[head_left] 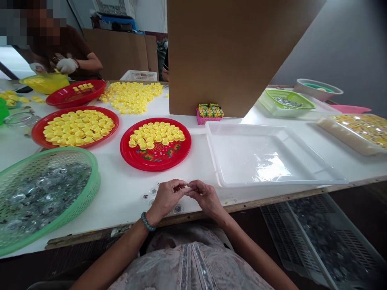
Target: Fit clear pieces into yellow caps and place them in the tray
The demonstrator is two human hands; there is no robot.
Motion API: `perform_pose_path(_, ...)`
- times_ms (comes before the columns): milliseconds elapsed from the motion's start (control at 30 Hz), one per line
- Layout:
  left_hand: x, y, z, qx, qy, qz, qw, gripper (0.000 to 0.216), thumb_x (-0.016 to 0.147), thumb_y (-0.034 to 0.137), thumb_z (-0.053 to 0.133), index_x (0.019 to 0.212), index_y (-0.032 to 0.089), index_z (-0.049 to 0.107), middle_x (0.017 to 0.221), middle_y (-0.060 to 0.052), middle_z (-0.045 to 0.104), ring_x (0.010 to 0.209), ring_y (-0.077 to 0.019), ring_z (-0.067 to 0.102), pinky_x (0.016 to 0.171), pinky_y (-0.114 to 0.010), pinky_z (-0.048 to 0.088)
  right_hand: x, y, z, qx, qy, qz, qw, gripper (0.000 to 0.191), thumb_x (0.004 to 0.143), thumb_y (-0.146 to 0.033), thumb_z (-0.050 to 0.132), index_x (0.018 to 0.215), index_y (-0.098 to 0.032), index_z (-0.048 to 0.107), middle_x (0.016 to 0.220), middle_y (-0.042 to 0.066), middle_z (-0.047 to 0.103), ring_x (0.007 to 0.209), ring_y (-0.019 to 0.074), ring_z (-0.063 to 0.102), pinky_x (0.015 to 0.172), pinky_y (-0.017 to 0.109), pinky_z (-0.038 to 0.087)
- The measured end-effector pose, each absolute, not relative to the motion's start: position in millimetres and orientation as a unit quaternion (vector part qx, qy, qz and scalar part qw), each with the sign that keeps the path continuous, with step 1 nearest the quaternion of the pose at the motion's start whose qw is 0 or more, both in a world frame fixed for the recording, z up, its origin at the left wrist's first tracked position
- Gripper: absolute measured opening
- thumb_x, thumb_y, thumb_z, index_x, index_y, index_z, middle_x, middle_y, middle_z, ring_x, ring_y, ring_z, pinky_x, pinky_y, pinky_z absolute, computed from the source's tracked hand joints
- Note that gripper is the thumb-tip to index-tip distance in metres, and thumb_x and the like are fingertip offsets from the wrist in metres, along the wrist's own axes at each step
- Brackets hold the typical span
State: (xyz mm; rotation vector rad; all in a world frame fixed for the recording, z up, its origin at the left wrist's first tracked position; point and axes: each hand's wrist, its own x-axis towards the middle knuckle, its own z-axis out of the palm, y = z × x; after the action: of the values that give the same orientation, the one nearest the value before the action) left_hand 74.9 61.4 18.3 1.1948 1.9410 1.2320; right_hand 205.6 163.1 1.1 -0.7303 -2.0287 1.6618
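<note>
Over the front of the white table, my left hand (169, 196) and my right hand (206, 197) meet with fingertips pinched together. Between them shows a small pale piece (187, 188), mostly hidden by the fingers, so its kind is unclear. Beneath and beside my left hand lie several small clear plastic pieces with dark marks (178, 208). Just beyond the hands is a red patterned plate (155, 159) with yellow cup-shaped pieces (160, 133) grouped on its far half. To the right of it lies a shallow translucent white tray (213, 155).
A green basket (96, 177) of clear plastic pieces stands left, near another red plate (116, 123) of yellow pieces. A cardboard panel (223, 56) rises behind a pink basket (208, 121) of small packets. A gloved co-worker (81, 56) is at far left. Crates (305, 237) stand below right.
</note>
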Motion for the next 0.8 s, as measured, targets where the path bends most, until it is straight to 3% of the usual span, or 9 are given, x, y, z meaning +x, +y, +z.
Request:
perform_pose_path(200, 78, 62, 9, 0.323, 0.713, 0.538, 0.314, 0.02, 0.073, 0.037, 0.063, 0.072, 0.017, 0.063, 0.064, -0.001, 0.064, 0.058, -0.0151, 0.059, 0.054, -0.023, 0.045, 202, 158, 2, -0.255, -0.822, 0.45, 0.238, 0.021, 0.076, -0.029, 0.068, 0.092, -0.019, 0.06, 0.078, 0.002, 0.064, 0.067, 0.0128, 0.06, 0.064, 0.024, 0.047)
perform_pose_path(333, 81, 55, -3, 0.256, 0.687, 0.577, 0.36, 0.022, 0.069, 0.038, 0.065, 0.068, 0.017, 0.06, 0.066, -0.003, 0.065, 0.063, -0.0165, 0.062, 0.058, -0.024, 0.048, 200, 146, -1, -0.22, -0.903, 0.309, 0.202, 0.021, 0.084, -0.032, 0.059, 0.101, -0.019, 0.062, 0.087, 0.006, 0.063, 0.076, 0.0155, 0.06, 0.069, 0.026, 0.046)
perform_pose_path(500, 68, 44, -5, 0.294, 0.677, 0.544, 0.399, 0.021, 0.076, 0.037, 0.06, 0.075, 0.016, 0.064, 0.073, -0.004, 0.068, 0.071, -0.0182, 0.064, 0.067, -0.026, 0.05, 198, 145, -9, -0.224, -0.896, 0.337, 0.185, 0.022, 0.082, -0.033, 0.062, 0.1, -0.021, 0.065, 0.082, 0.003, 0.064, 0.07, 0.0131, 0.06, 0.064, 0.023, 0.046)
perform_pose_path(600, 46, 45, -1, 0.399, 0.728, 0.456, 0.32, 0.021, 0.077, 0.024, 0.057, 0.094, 0.018, 0.067, 0.087, -0.004, 0.069, 0.074, -0.017, 0.062, 0.068, -0.025, 0.048, 193, 158, -11, -0.259, -0.887, 0.337, 0.18, 0.023, 0.078, -0.029, 0.067, 0.099, -0.02, 0.066, 0.079, 0.002, 0.064, 0.066, 0.0123, 0.059, 0.063, 0.022, 0.046)
perform_pose_path(667, 32, 51, -1, 0.463, 0.758, 0.39, 0.244, 0.035, 0.073, 0.012, 0.055, 0.106, 0.019, 0.065, 0.099, -0.004, 0.067, 0.073, -0.0156, 0.06, 0.068, -0.024, 0.047, 186, 166, -10, -0.273, -0.897, 0.313, 0.153, 0.024, 0.075, -0.028, 0.069, 0.097, -0.019, 0.066, 0.079, 0.002, 0.064, 0.065, 0.0127, 0.059, 0.063, 0.023, 0.045)
perform_pose_path(800, 21, 69, -8, 0.54, 0.743, 0.333, 0.211, 0.036, 0.074, 0.006, 0.049, 0.102, 0.017, 0.068, 0.1, -0.006, 0.067, 0.082, -0.0174, 0.061, 0.075, -0.025, 0.046, 171, 173, -6, -0.264, -0.924, 0.264, 0.084, 0.018, 0.077, -0.026, 0.067, 0.094, -0.019, 0.067, 0.082, 0.003, 0.065, 0.067, 0.0131, 0.06, 0.061, 0.023, 0.042)
